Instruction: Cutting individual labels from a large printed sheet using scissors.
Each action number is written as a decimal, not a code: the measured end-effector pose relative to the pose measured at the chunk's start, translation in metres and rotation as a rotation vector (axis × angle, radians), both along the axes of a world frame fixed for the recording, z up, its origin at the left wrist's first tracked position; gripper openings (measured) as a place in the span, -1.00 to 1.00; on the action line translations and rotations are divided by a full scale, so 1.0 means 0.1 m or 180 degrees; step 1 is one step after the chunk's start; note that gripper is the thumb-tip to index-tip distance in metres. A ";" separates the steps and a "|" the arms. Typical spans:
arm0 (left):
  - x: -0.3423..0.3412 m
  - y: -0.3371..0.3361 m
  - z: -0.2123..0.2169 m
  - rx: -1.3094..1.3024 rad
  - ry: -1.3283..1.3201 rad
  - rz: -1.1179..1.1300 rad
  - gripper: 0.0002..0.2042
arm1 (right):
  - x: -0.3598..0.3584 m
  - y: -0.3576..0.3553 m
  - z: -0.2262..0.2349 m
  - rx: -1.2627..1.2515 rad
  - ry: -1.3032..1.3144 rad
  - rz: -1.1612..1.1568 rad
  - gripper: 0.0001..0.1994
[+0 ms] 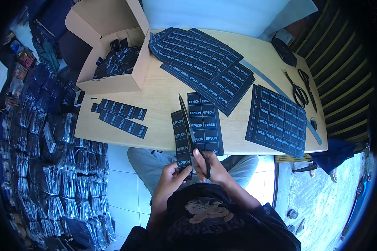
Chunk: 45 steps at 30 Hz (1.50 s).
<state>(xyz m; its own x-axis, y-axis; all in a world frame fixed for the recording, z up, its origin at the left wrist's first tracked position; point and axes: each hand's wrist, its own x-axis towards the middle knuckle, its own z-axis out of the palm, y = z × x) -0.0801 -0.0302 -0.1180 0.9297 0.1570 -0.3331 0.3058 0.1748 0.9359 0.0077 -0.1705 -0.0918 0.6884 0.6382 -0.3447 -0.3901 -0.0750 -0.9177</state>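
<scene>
**Cutting a Sticker Sheet**

A big wooden table holds a cardboard box at 11 o'clock. In the middle lies a dark label sheet. The right hand grips open scissors. The left hand pinches the cut strip, at 9 o'clock from the blades.

Count, desk: scissors, three in all, one in use, two lying at 2 o'clock. One open cardboard box at 11 o'clock. Cut label strips at 9 o'clock: two. One long ruler. Hands: two.
</scene>
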 end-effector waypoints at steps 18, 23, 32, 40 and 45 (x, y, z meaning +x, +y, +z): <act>0.13 0.18 0.00 -0.0108 -0.0544 0.1300 -0.86 | -0.06 -0.20 -0.15 0.0726 0.0074 0.0329 -0.42; 0.37 0.32 0.05 0.0268 -0.0987 0.2137 -0.83 | -0.08 -0.29 -0.24 0.0888 0.0053 0.0487 -0.46; 0.48 0.43 0.11 0.1282 -0.0707 0.1838 -0.81 | -0.15 -0.43 -0.11 0.1171 0.0263 0.0495 -0.49; 0.58 0.86 0.66 0.3818 -0.1602 0.1323 -0.81 | -0.20 -0.65 -0.17 0.1114 0.0247 0.0524 -0.50; 0.67 1.14 1.14 0.3775 -0.1642 0.2059 -0.78 | -0.22 -0.69 -0.16 0.1120 0.0280 0.0410 -0.50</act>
